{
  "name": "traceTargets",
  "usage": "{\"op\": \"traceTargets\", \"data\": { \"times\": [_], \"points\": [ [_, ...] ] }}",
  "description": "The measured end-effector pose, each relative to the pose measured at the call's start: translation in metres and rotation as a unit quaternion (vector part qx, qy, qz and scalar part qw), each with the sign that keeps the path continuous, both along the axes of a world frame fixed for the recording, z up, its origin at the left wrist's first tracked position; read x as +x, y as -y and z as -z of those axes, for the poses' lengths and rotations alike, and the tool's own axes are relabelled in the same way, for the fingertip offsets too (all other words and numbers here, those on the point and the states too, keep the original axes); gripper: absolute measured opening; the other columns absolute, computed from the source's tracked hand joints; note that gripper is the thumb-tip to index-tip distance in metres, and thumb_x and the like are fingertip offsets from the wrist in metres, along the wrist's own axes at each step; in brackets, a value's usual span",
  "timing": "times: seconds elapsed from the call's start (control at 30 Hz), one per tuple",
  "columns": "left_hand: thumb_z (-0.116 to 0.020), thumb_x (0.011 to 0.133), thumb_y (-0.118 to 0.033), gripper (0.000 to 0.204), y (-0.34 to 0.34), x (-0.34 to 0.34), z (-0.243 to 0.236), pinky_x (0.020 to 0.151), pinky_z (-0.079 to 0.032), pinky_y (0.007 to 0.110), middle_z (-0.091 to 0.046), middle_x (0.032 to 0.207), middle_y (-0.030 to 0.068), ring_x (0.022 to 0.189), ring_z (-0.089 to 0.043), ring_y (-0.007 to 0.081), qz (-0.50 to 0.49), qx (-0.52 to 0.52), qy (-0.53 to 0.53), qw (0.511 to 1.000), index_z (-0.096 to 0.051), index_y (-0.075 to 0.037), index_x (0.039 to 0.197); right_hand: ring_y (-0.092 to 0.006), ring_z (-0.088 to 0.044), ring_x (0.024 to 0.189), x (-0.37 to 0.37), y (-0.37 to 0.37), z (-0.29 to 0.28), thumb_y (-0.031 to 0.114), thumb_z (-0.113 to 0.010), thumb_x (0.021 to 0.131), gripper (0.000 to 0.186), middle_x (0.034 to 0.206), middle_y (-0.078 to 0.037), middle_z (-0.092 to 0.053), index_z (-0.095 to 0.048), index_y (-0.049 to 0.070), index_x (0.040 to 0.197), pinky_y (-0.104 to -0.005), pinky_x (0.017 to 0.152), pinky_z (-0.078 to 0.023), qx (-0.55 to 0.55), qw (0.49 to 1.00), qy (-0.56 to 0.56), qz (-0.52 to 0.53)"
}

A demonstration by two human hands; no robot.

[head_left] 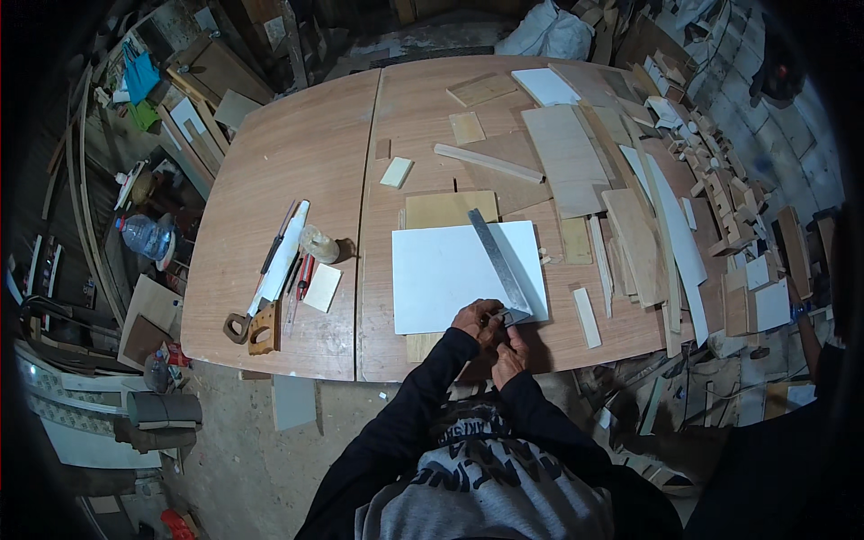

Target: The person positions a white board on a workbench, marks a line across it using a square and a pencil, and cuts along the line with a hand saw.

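Note:
A white board [432,270] lies on the table in front of me, overhanging a pale wooden board [450,209] beneath it. Slanting across the white board's right part is the steel blade of a metal square [499,259], its near end by the board's front edge. My left hand [477,322] is closed around the near end of the square. Just below and to the right, my right hand [510,358] is closed at the same end, its fingers partly hidden. Small details between the fingers are hard to make out.
Two handsaws [264,328], a red cutter [306,275], pens and a small jar [319,245] lie to the left. Wooden offcuts [567,157] and long strips cover the right side. A narrow pale strip [587,318] lies right of the board. A seam divides the tabletop [297,153].

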State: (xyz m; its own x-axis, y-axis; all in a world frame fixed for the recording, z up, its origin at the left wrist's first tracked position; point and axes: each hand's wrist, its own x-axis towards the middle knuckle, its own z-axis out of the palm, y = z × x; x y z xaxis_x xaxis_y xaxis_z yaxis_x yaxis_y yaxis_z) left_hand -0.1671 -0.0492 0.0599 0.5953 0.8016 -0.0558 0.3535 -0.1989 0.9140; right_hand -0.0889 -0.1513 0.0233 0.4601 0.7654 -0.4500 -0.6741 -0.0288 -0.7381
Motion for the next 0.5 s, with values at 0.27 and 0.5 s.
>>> {"op": "traceTargets", "data": {
  "times": [0.27, 0.5],
  "points": [
    [-0.065, 0.078, -0.027, 0.031, 0.009, 0.006, -0.001, 0.087, -0.048, 0.042, -0.062, 0.104, 0.0151, 0.1, -0.056, 0.0348, 0.045, 0.157, -0.145, 0.976, -0.065, -0.007, 0.102, -0.0215, -0.059, 0.099, -0.012, 0.002, -0.005, -0.004, -0.046, 0.084, 0.037, 0.112, -0.009, -0.056, -0.05, 0.008, 0.119, -0.0355, 0.086, -0.052, -0.093, 0.987, -0.131, 0.0],
    [-0.067, 0.071, -0.021, 0.037, 0.008, 0.006, 0.011, 0.09, -0.046, 0.044, -0.059, 0.106, 0.0124, 0.103, -0.054, 0.0329, 0.056, 0.124, -0.233, 0.963, -0.063, -0.013, 0.107, -0.0171, -0.059, 0.083, -0.015, -0.001, 0.022, 0.003, -0.053, 0.085, 0.02, 0.094, -0.005, -0.057, -0.056, 0.004, 0.105, -0.0313, 0.072, -0.053, -0.15, 0.987, -0.027, -0.047]
  ]
}}
